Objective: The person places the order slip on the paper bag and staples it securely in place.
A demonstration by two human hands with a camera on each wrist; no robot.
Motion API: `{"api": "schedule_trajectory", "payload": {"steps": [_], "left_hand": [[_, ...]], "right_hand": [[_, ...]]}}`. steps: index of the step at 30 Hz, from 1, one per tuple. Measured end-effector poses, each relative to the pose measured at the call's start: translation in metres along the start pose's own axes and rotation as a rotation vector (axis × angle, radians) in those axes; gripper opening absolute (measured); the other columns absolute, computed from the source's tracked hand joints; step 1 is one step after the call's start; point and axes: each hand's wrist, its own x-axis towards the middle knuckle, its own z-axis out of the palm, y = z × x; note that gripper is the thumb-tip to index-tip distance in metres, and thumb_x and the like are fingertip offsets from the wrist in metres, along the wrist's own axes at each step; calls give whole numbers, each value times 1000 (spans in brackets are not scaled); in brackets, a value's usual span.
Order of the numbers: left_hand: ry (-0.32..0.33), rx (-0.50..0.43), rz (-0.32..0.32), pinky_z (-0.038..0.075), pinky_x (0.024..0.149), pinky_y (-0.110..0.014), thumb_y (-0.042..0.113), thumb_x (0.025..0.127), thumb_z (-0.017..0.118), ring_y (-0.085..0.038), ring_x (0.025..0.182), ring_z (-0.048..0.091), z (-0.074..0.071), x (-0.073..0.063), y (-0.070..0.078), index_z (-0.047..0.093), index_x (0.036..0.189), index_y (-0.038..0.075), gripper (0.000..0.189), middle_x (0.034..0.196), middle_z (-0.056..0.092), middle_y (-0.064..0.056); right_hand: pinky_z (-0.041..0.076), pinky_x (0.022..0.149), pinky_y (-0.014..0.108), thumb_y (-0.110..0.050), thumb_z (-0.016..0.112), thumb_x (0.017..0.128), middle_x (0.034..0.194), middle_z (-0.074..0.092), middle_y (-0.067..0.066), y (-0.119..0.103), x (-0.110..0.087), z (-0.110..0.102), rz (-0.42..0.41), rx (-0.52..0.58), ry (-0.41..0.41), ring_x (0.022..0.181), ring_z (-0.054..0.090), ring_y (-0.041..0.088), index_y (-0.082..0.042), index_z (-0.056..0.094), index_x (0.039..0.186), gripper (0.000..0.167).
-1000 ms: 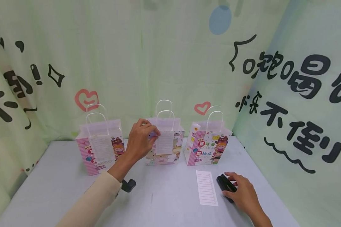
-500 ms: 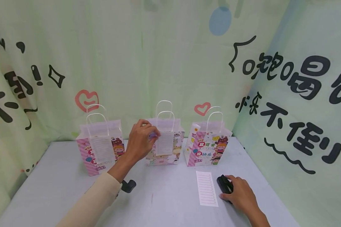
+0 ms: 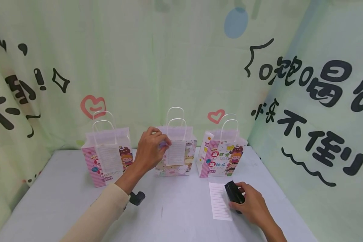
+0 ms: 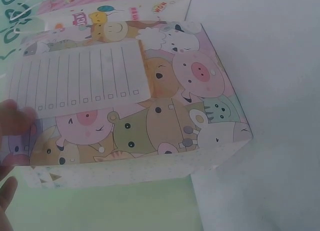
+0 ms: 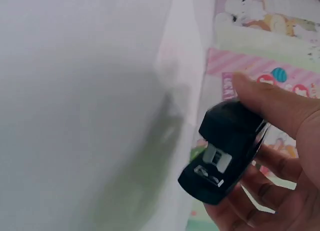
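Note:
My left hand [image 3: 151,148] pinches a lined paper slip [image 3: 175,153] at its upper left corner, against the front of the middle paper gift bag [image 3: 189,158]. In the left wrist view the slip [image 4: 85,78] lies flat over the bag's animal print [image 4: 200,73], with a column of small boxes along one end. My right hand [image 3: 254,205] grips a black stapler [image 3: 234,194] over the right side of the table. Its jaws face the right wrist camera, standing apart, and the stapler [image 5: 230,126] sits between thumb and fingers.
A second lined slip [image 3: 217,201] lies on the white table [image 3: 169,225], partly behind the stapler. Another gift bag [image 3: 127,158] with a slip on its front [image 3: 109,158] stands left. A third bag [image 3: 219,161] stands right, a rolled white item [image 3: 207,136] at its side.
My right hand has taken hold of the stapler, lifted it off the table and shifted it slightly left, over the loose slip's edge. The left hand has stayed in place.

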Motion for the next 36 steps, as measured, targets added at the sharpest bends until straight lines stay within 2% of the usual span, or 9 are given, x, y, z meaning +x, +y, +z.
{"api": "schedule_trajectory", "payload": {"steps": [4,9,13,16,19,24,29,36], "left_hand": [[-8,5,-4,54,97,-44,9,87,87,-26,114,60,0,0,0,81,92,14,9,102,83,-6],[-15,4,-9,54,97,-44,8,87,87,-27,114,60,0,0,-1,81,91,14,9,102,83,-6],[-17,7,-8,53,97,-45,7,86,88,-27,115,60,0,1,-1,81,91,13,11,100,82,-7],[-19,10,-8,53,98,-45,7,86,88,-27,115,60,0,1,-1,81,91,13,11,99,82,-6],[-21,11,-9,53,99,-46,7,86,88,-27,116,60,0,1,-1,81,92,13,10,99,82,-6],[-20,6,-8,53,98,-46,8,87,87,-27,115,60,0,0,-1,81,92,13,9,100,82,-7],[-25,0,-12,53,99,-46,9,88,86,-27,115,60,-1,0,0,81,92,13,7,100,82,-6],[-19,-16,-15,53,100,-45,9,89,85,-26,115,60,-1,-1,0,82,92,13,6,103,83,-6]], "right_hand": [[59,91,48,-34,98,76,126,70,14,-14,0,-4,-14,111,-28,106,63,27,-7,55,144,84],[59,86,41,-28,96,78,122,73,12,-32,-2,-7,-69,183,-34,105,64,24,-11,49,143,82],[61,92,43,-21,94,81,122,73,11,-44,-2,-7,-123,238,-8,108,67,24,-12,45,143,80],[60,99,48,-20,93,83,128,72,14,-54,-2,-7,-145,277,2,114,69,30,-11,45,148,82],[60,101,50,-22,91,85,134,69,17,-64,-2,-6,-150,310,2,121,69,36,-10,46,153,83],[57,105,49,-19,89,87,130,68,14,-79,2,-4,-218,401,26,124,67,33,-10,49,148,73],[56,106,48,-13,88,87,133,68,13,-95,8,-2,-301,457,75,123,67,30,-10,47,145,71],[58,103,52,-18,90,85,132,71,11,-119,15,-4,-365,493,132,123,70,33,-16,46,146,75]]}}
